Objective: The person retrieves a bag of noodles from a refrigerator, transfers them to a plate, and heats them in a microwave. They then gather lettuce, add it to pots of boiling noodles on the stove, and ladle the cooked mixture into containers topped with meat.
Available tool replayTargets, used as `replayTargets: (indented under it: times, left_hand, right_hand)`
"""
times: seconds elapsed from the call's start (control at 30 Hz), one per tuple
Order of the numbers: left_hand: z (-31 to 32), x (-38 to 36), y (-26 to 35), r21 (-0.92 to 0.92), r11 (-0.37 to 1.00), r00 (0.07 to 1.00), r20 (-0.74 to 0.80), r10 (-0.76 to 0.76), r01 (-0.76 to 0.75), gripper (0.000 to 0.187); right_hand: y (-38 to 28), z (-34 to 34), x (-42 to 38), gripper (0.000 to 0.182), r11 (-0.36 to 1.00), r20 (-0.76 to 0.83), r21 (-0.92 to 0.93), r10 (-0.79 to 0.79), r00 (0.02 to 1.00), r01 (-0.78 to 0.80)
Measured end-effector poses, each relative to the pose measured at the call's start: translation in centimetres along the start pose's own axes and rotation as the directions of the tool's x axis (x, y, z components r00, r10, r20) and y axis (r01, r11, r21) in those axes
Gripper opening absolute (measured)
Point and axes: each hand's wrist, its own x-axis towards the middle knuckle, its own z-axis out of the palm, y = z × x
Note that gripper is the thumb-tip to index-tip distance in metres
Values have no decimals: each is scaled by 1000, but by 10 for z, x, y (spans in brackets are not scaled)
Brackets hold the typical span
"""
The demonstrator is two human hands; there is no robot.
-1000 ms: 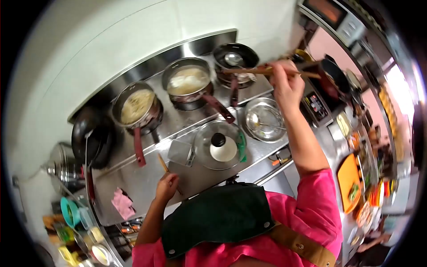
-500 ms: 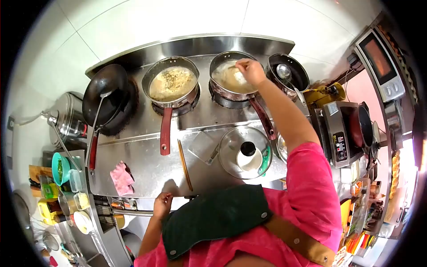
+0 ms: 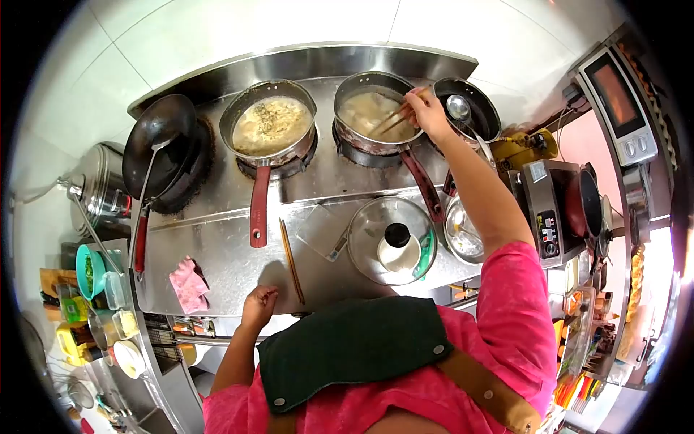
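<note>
My right hand (image 3: 426, 114) is closed around a pair of chopsticks (image 3: 394, 118). Their tips are in the cloudy, pale liquid of a saucepan (image 3: 343, 132) on a burner, its red handle pointing toward me. My left hand (image 3: 259, 305) is curled closed at the counter's front edge, with nothing visible in it. Nearest to it, a second pair of chopsticks (image 3: 290, 259) lies on the steel counter. To the left, another saucepan (image 3: 225, 130) holds foamy broth with dark flecks and pale pieces.
A black wok (image 3: 155, 134) with a ladle stands at the left. A dark pan (image 3: 486, 108) with a ladle sits right of the pots. On the counter are a glass lid (image 3: 361, 271), a pink cloth (image 3: 189, 284) and a metal bowl (image 3: 463, 246).
The chopsticks in my right hand now show clearly, and my hand has shifted right. The white clump in the saucepan no longer stands out. The camera view has shifted slightly.
</note>
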Motion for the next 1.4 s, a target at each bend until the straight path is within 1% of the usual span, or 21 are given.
replayTargets:
  times: [0.07,0.13,0.2,0.27,0.3,0.43,0.53,0.57,0.6,0.67,0.73,0.8,0.87,1.0,1.07,1.1,1.13,1.2,1.27,1.33,1.4]
  left_hand:
    - [-1,-6,-4,15,1000,1000,0,2,-2,12]
    - [2,-13,-8,46,999,1000,-9,-24,25,12]
    - [5,-18,-6,-12,999,999,7,-50,51,13]
    - [6,-20,0,-65,995,997,33,-69,71,13]
    - [5,-19,5,-23,999,998,57,-40,41,13]
    - [2,-14,1,34,999,999,35,19,-20,14]
    - [-1,-17,-7,58,998,999,5,-32,32,14]
    - [-2,-17,-8,57,998,1000,2,-28,28,14]
    - [-3,-19,-9,63,998,999,7,-31,31,14]
    - [-1,-20,-12,66,997,999,11,-36,35,15]
    - [5,-20,-18,14,999,999,31,-31,30,15]
    - [8,-16,-10,55,998,998,55,-3,0,15]
    - [8,-11,1,92,995,997,66,25,-31,15]
    - [2,-10,7,131,991,997,62,-35,27,15]
    - [0,-12,-4,96,995,999,40,-13,9,15]
    - [-1,-13,-5,109,994,999,36,-19,15,15]
    - [1,-14,-7,108,994,999,36,-11,7,15]
    - [2,-14,-2,151,985,991,94,-96,82,17]
    - [5,-13,-1,86,995,993,107,-50,41,17]
    - [4,-12,9,68,996,992,103,-68,61,17]
    - [11,-13,-7,90,994,992,99,-75,67,17]
  right_hand:
    - [-1,0,-11,19,996,-31,1,-90,995,91]
    - [-13,2,-26,11,966,-44,-121,-236,971,229]
    - [3,11,-33,8,929,214,-178,-285,935,324]
    - [15,18,-29,10,765,293,-414,-401,868,494]
    - [18,20,-23,12,714,231,-523,-407,883,466]
    - [8,12,-18,14,632,127,-614,-513,849,474]
    - [14,-6,-15,13,594,119,-713,-420,900,372]
    - [2,-8,-19,15,583,75,-728,-453,888,359]
    - [-5,-9,-19,17,563,-3,-736,-558,830,376]
    - [-20,-6,-33,19,693,-59,-576,-566,823,435]
    - [-5,5,-42,17,882,127,-357,-279,952,307]
    - [4,14,-48,13,720,251,-497,-416,874,485]
    - [12,20,-49,12,602,205,-546,-578,789,583]
    - [19,9,-38,11,537,178,-629,-605,776,563]
    - [22,3,-29,11,509,43,-748,-602,797,425]
    - [21,2,-28,11,543,23,-680,-656,755,492]
    - [23,8,-25,11,674,-34,-557,-603,797,485]
    - [23,7,-23,10,713,87,-595,-402,911,371]
    - [20,2,-17,12,649,79,-628,-497,864,430]
    - [4,-1,-17,15,560,-69,-748,-600,797,356]
    - [15,-2,-16,18,601,-42,-748,-465,884,281]
